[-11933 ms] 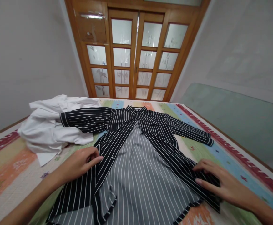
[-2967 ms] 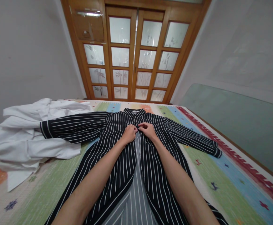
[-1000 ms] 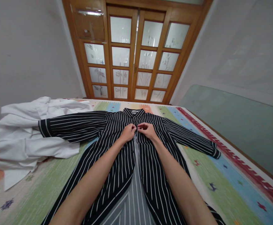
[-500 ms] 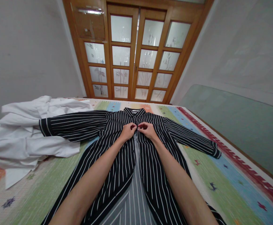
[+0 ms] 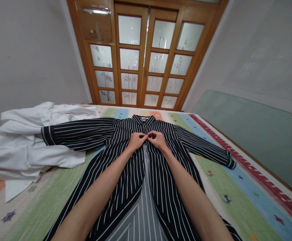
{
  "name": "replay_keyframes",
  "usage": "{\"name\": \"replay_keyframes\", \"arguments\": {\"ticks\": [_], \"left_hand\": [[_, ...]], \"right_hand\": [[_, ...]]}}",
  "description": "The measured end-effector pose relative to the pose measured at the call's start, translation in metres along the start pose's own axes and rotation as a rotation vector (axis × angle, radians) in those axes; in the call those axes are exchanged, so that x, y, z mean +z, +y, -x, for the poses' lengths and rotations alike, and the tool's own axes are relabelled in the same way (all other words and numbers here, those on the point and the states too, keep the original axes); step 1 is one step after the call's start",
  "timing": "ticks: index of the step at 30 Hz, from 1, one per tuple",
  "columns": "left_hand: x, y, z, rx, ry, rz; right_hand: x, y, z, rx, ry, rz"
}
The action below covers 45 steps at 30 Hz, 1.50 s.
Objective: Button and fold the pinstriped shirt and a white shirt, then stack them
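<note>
A black shirt with white stripes [image 5: 125, 167] lies face up, its collar pointing away from me and its sleeves spread to both sides. Below the chest its front edges part, showing the grey striped inside. My left hand [image 5: 137, 140] pinches the front edge at chest height. Just beside it, my right hand [image 5: 157, 139] is closed in a pinch on the other front edge, fingertips meeting those of the left. The fingers hide whatever button or buttonhole lies between them.
A crumpled white garment [image 5: 35, 147] lies at the left, partly under the shirt's cuff. Beneath everything is a patterned, multicoloured cloth [image 5: 216, 187]. A pale green board [image 5: 248, 130] stands along the right. Wooden doors with glass panes [image 5: 146, 57] rise at the far end.
My fingertips have drawn slightly closer together at the shirt front. The shirt and the white garment lie as before.
</note>
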State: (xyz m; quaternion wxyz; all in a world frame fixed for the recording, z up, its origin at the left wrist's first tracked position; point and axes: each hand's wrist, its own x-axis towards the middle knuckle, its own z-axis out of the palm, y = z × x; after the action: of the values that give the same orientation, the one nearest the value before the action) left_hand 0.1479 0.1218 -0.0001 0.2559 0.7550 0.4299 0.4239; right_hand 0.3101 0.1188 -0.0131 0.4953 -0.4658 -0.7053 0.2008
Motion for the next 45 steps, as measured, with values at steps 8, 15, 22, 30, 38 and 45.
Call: {"name": "replay_keyframes", "arguments": {"ticks": [8,15,22,30,38,45], "left_hand": [[0.001,-0.002,0.000,0.007,0.025,-0.051],[0.005,-0.006,-0.002,-0.001,0.057,-0.061],[0.007,-0.011,-0.004,-0.004,0.074,-0.024],[0.006,-0.011,-0.005,-0.039,0.061,0.042],[0.002,-0.009,-0.005,-0.038,0.018,0.063],[-0.002,-0.008,-0.005,-0.080,0.021,0.057]], "right_hand": [[0.001,0.001,0.001,-0.016,0.005,-0.014],[0.003,0.006,-0.001,-0.007,0.003,0.031],[0.002,0.009,-0.002,0.003,0.001,0.067],[0.001,0.010,-0.002,-0.001,-0.021,0.092],[0.001,0.011,-0.002,-0.017,-0.034,0.086],[0.000,0.011,-0.003,-0.038,-0.056,0.069]]}}
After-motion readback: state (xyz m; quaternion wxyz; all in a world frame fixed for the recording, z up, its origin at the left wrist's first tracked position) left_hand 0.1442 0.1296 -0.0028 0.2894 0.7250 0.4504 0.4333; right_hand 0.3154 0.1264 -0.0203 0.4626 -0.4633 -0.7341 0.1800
